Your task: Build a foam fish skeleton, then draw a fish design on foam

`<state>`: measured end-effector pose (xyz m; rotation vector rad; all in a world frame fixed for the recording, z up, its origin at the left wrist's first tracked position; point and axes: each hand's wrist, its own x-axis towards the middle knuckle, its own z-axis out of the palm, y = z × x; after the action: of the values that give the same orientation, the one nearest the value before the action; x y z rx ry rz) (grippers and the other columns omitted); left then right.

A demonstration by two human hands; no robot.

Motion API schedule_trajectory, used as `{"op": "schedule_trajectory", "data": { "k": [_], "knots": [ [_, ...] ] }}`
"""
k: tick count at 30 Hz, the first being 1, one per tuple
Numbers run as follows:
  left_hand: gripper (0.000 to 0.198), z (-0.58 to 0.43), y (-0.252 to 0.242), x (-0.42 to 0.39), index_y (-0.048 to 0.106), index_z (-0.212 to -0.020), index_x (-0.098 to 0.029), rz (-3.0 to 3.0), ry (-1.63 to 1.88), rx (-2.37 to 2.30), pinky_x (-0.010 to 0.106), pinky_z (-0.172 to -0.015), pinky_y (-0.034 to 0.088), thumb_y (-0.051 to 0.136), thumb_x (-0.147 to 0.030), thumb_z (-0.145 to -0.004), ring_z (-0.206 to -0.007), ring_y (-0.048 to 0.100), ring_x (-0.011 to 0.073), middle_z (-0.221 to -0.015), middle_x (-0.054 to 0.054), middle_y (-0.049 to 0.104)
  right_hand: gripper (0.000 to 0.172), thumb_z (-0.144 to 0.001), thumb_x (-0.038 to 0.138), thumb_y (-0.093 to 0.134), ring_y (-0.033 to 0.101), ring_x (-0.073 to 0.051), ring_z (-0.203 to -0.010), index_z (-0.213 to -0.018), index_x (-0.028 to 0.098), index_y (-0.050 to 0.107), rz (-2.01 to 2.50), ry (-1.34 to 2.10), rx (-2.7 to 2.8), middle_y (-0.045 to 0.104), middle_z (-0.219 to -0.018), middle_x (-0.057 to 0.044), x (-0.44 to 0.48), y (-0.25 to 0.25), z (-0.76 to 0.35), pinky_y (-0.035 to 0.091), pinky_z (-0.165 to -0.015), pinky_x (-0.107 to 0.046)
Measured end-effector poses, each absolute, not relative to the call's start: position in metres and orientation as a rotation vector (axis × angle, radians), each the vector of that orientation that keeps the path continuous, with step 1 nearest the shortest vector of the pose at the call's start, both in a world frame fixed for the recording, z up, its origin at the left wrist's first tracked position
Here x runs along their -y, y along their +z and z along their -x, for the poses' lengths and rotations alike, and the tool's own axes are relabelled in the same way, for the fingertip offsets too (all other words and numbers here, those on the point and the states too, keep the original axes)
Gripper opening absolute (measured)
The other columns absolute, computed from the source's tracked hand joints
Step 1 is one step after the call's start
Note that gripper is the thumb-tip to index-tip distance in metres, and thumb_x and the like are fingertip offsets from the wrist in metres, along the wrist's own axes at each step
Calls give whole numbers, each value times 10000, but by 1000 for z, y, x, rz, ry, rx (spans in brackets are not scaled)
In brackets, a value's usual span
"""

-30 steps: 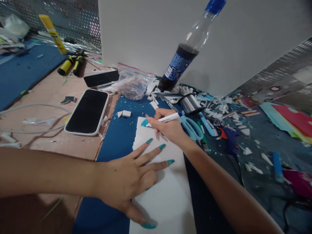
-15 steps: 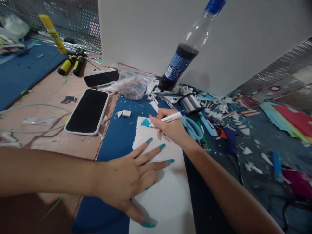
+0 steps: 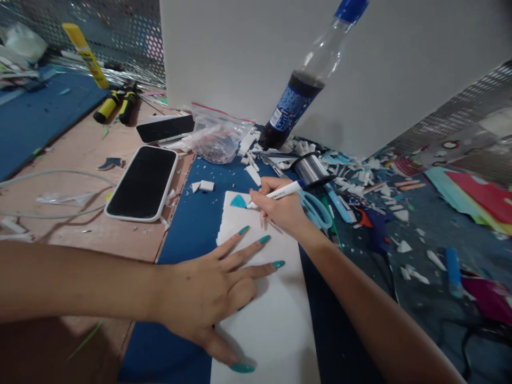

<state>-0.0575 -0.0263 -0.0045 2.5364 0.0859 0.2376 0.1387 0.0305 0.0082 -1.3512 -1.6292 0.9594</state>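
Observation:
A long white board [image 3: 272, 314] lies on a blue mat [image 3: 180, 234]. Near its far left corner is a small patch of blue colour [image 3: 239, 201]. My right hand [image 3: 282, 205] grips a white marker [image 3: 282, 191] with a dark blue end, its tip at the right edge of that patch. Flat on the board with fingers spread, my left hand [image 3: 220, 285] holds nothing; its long nails are teal. Beside my right hand lie light blue scissors [image 3: 318, 210], partly hidden behind it.
Beyond the hands stand a cola bottle [image 3: 294, 96], a wire spool [image 3: 312, 169] and a plastic bag [image 3: 218, 136]. To the left are a phone [image 3: 143, 183], pliers [image 3: 118, 103] and a glue stick [image 3: 86, 55]. White scraps [image 3: 360, 176] and coloured sheets [image 3: 476, 197] lie right.
The marker tip and my right fingers have shifted slightly to the right, and the blue patch reaches a little further right. My left hand stays in place on the board.

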Motion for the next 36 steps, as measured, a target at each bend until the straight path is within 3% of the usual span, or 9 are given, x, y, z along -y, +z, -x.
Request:
{"op": "schedule_trajectory", "data": {
  "k": [5, 12, 15, 17, 21, 23, 28, 32, 36],
  "knots": [
    [586, 58, -4, 26, 525, -1122, -102, -2519, 256, -78, 664, -1135, 85, 582, -583, -791, -1444, 48, 413, -1501, 217, 326, 420, -759, 155, 650, 321, -54, -319, -476, 213, 346, 1328, 1028, 1535, 385, -352, 100, -31, 7, -138, 290, -399, -239],
    [502, 59, -1, 25, 462, -1014, -138, -2472, 229, -99, 658, -1142, 84, 564, -591, -821, -1452, 13, 384, -1511, 217, 309, 464, -748, 364, 703, 260, -46, -221, -530, 229, 317, 1248, 1133, 1222, 414, -325, 112, -38, 2, -140, 185, -259, -203],
    [268, 59, 1, 25, 394, -1038, -157, -2400, 370, -90, 648, -1145, 138, 508, -367, -915, -1462, 75, 327, -1462, 244, 379, 506, -721, 447, 723, 236, -32, -204, -531, 228, 309, 1216, 1125, 1143, 417, -325, 113, -41, 0, -139, 150, -244, -198],
    [165, 60, 2, 24, 353, -1068, -178, -2323, 497, -112, 589, -1143, 241, 415, -167, -915, -1448, 207, 267, -1416, 235, 441, 523, -704, 494, 729, 235, -29, -204, -531, 227, 313, 1198, 1101, 1115, 405, -325, 115, -43, 1, -139, 155, -243, -198],
    [224, 61, 4, 18, 354, -1098, -190, -2195, 604, -469, 374, -849, 549, 332, -120, -886, -1126, 620, 216, -1169, 180, 625, 522, -702, 515, 728, 295, -36, -230, -544, 225, 324, 1171, 990, 1101, 428, -351, 112, -44, 17, -145, 196, -252, -192],
    [176, 60, 6, 12, 406, -1059, -180, -2188, 607, -631, 295, -710, 555, 318, -149, -910, -911, 689, 189, -1008, 122, 676, 499, -719, 517, 712, 348, -46, -255, -554, 225, 343, 1164, 936, 1117, 452, -370, 105, -42, 30, -148, 244, -265, -187],
    [114, 57, 11, 0, 474, -950, -183, -2252, 596, -736, 196, -596, 494, 364, -209, -956, -656, 663, 126, -745, 11, 677, 471, -790, 573, 601, 390, -77, -273, -564, 232, 367, 1224, 874, 1234, 485, -391, 74, -17, 45, -145, 288, -268, -207],
    [165, 58, 9, -1, 421, -827, -191, -2403, 583, -777, 258, -573, 483, 292, -202, -931, -604, 593, 163, -683, 32, 603, 383, -821, 517, 607, 469, -106, -364, -613, 218, 486, 1373, 733, 1350, 554, -481, 32, 9, 38, -146, 372, -356, -234],
    [84, 60, 7, 10, 425, -824, -175, -2572, 540, -765, 427, -669, 513, 366, -226, -856, -737, 577, 263, -759, 109, 581, 198, -823, 414, 633, 608, -229, -724, -782, 221, 647, 1581, 492, 1464, 642, -758, -57, 33, 35, -158, 482, -678, -362]
  ]
}}
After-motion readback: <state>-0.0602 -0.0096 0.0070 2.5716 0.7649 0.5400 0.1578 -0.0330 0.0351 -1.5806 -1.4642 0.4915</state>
